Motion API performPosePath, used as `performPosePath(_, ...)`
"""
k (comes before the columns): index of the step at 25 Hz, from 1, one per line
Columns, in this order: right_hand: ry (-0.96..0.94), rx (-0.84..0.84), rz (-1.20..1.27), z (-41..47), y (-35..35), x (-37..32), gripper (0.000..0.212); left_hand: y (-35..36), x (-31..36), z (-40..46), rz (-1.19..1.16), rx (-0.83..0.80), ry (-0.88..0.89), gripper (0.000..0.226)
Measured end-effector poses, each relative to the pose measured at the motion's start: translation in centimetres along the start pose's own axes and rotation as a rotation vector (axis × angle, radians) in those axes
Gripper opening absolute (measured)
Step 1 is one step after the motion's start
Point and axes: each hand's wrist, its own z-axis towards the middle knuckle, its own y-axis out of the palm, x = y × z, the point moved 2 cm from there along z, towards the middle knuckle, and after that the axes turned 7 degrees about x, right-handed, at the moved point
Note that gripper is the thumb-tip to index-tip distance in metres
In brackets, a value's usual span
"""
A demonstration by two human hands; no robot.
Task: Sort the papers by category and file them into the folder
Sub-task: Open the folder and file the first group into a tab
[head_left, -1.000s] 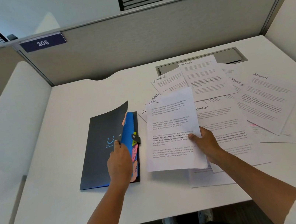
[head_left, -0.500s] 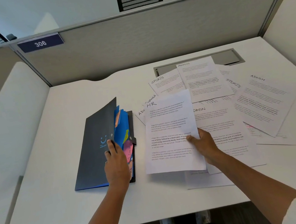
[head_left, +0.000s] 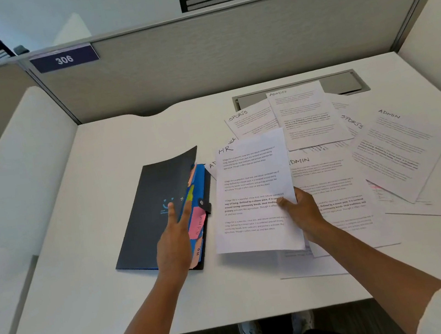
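Hands: left hand (head_left: 175,237), fingers straight, rests on the dark folder (head_left: 157,214) at its right edge, by the blue dividers (head_left: 200,181) and pink tab (head_left: 197,222); folder lies on the white tabletop (head_left: 88,288), cover lifted slightly; right hand (head_left: 303,211) pinches the sheet headed HR (head_left: 251,188) at its right edge, just beside the folder; loose papers (head_left: 331,178) headed ADMIN and SPORTS lie overlapping to the right; grey partition (head_left: 224,50) behind, numbered 306.
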Motion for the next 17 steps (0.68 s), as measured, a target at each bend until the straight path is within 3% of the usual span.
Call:
performPosePath(3, -0.007, 0.008, -0.001, -0.4, 0.3, -0.1, 0.02, -0.9, 0.2, -0.4, -0.023, -0.035, -0.028, 0.043)
performPosePath(6, 0.0, 0.007, -0.015, -0.7, 0.7, 0.0, 0.018, -0.9, 0.1, -0.6, -0.02, -0.067, -0.053, 0.022)
performPosePath(12, 0.002, 0.018, 0.01, -1.2, 0.9, 0.0, 0.022, 0.7, -0.8, 0.0, -0.07, 0.004, -0.07, 0.041)
performPosePath(15, 0.019, 0.033, 0.045, -1.3, 0.6, 0.0, 0.024, 1.8, -1.5, 0.1, 0.037, 0.029, -0.048, 0.073)
performPosePath(17, 0.028, 0.044, 0.047, -1.5, 0.7, 0.1, 0.023, 2.4, -1.9, 0.0, 0.081, 0.052, -0.029, 0.083)
